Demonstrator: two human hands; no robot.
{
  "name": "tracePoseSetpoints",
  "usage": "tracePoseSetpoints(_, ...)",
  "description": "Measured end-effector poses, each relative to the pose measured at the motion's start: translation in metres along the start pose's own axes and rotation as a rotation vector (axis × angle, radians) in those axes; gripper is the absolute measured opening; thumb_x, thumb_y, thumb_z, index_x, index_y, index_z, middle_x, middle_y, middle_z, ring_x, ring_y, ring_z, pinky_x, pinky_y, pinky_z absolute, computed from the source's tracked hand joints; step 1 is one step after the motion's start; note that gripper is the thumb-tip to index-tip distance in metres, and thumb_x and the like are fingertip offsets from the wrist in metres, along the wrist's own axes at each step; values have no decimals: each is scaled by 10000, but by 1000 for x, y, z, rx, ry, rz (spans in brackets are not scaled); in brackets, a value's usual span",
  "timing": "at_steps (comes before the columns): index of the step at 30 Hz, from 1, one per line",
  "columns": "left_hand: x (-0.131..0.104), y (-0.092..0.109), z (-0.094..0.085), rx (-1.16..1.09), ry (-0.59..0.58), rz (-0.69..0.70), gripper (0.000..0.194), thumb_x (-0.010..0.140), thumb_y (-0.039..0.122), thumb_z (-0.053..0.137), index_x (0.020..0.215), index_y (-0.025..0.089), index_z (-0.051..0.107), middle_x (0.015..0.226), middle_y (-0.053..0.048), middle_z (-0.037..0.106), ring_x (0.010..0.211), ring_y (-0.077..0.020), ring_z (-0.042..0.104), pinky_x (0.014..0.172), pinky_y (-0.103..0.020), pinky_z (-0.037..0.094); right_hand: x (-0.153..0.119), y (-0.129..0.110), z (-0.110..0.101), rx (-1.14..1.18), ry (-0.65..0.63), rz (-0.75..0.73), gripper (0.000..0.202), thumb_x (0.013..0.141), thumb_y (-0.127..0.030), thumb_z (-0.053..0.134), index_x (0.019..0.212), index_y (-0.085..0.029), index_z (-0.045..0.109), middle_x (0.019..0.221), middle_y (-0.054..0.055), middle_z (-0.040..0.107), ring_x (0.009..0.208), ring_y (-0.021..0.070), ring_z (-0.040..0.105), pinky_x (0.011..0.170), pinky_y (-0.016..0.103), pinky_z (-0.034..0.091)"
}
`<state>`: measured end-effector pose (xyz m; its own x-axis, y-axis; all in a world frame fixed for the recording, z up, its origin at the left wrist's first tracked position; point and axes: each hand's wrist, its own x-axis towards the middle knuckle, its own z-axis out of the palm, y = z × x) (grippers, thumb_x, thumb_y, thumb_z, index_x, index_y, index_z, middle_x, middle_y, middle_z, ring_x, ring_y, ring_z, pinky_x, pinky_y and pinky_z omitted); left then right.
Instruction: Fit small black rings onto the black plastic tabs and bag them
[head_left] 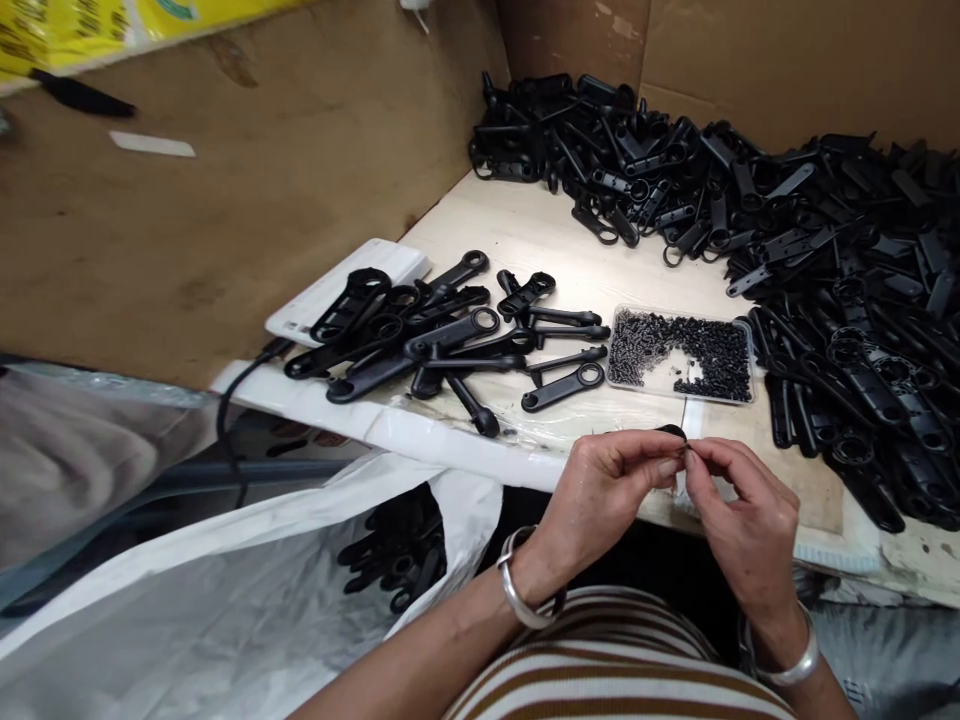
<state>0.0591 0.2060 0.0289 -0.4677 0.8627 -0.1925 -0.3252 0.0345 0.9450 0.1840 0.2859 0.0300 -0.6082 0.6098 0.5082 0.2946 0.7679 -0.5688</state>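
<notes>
My left hand (604, 495) is closed on a black plastic part (671, 430), of which only a dark rounded end shows above the fingers. My right hand (750, 520) pinches at the tip of that part, fingertips touching those of the left. Whatever sits between the right fingertips is too small to name. Just beyond the hands lies a clear shallow box (660, 374) with many tiny black and greyish pieces, split into two heaps. Left of it, several black plastic arms with ring ends (562, 388) are scattered on the pale tabletop (517, 225).
A large heap of black plastic arms (720, 190) fills the back and right of the table. A white flat device (360, 270) with a black cable lies partly under loose arms. Below the front edge hangs an open white bag (262, 560) holding black parts. Cardboard walls (247, 200) border the table.
</notes>
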Motion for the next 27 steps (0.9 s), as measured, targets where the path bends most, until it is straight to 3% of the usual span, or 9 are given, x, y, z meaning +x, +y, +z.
tracePoseSetpoints(4, 1, 2, -1, -4, -44, -6, 195, 770, 171, 712, 959, 137, 749, 895, -50, 764, 745, -165, 718, 708, -239, 595, 1, 6, -1, 119, -29, 178, 53, 880, -150, 620, 865, -178, 662, 784, 5, 689, 657, 112, 645, 615, 210, 535)
tracePoseSetpoints(7, 0, 4, -6, 149, -45, 111, 195, 818, 151, 671, 1006, 121, 717, 874, -56, 762, 757, -171, 726, 698, -233, 591, -1, 12, -1, 184, -66, 289, 52, 880, -212, 637, 869, -183, 678, 730, -2, 686, 604, 123, 647, 570, 228, 525)
tracePoseSetpoints(11, -5, 7, -18, 733, 119, 617, 144, 887, 111, 597, 1005, 139, 676, 940, -52, 753, 812, -155, 710, 739, -247, 560, -3, 17, -2, 149, -64, 308, 75, 885, -239, 635, 881, -184, 686, 730, 0, 687, 600, 125, 650, 568, 228, 520)
tracePoseSetpoints(13, -6, 7, -26, 1061, 188, 810, 96, 901, 149, 595, 967, 150, 666, 1032, -68, 733, 899, -198, 683, 766, -313, 534, -2, 18, -3, 102, -55, 264, 69, 884, -228, 634, 874, -182, 685, 739, -1, 685, 598, 113, 643, 562, 211, 513)
tracePoseSetpoints(14, -6, 6, -29, 1192, 184, 830, 77, 899, 170, 603, 947, 156, 662, 1075, -74, 719, 949, -228, 662, 776, -346, 515, 0, 18, -4, 78, -54, 235, 67, 883, -221, 633, 867, -180, 683, 739, -2, 682, 595, 107, 636, 549, 200, 507)
tracePoseSetpoints(17, -3, 2, -37, 1399, 63, 707, 37, 878, 205, 641, 901, 183, 661, 1100, -54, 701, 1003, -251, 610, 787, -381, 455, 3, 18, -6, 15, -67, 157, 78, 887, -214, 623, 846, -173, 675, 746, 5, 680, 597, 101, 618, 505, 179, 491)
tracePoseSetpoints(21, 2, -8, -40, 1396, -45, 623, 44, 887, 176, 628, 880, 198, 665, 945, -14, 698, 855, -174, 596, 753, -341, 407, 4, 20, -8, -35, -105, 88, 107, 900, -204, 588, 841, -171, 671, 765, 18, 687, 617, 113, 627, 492, 188, 499)
tracePoseSetpoints(27, 1, -13, -37, 1378, -35, 637, 171, 910, 120, 548, 788, 180, 652, 937, -39, 672, 836, -185, 557, 729, -322, 415, 3, 23, -11, -113, -140, -21, 91, 901, -137, 573, 847, -168, 639, 804, 17, 688, 672, 116, 644, 640, 218, 542)
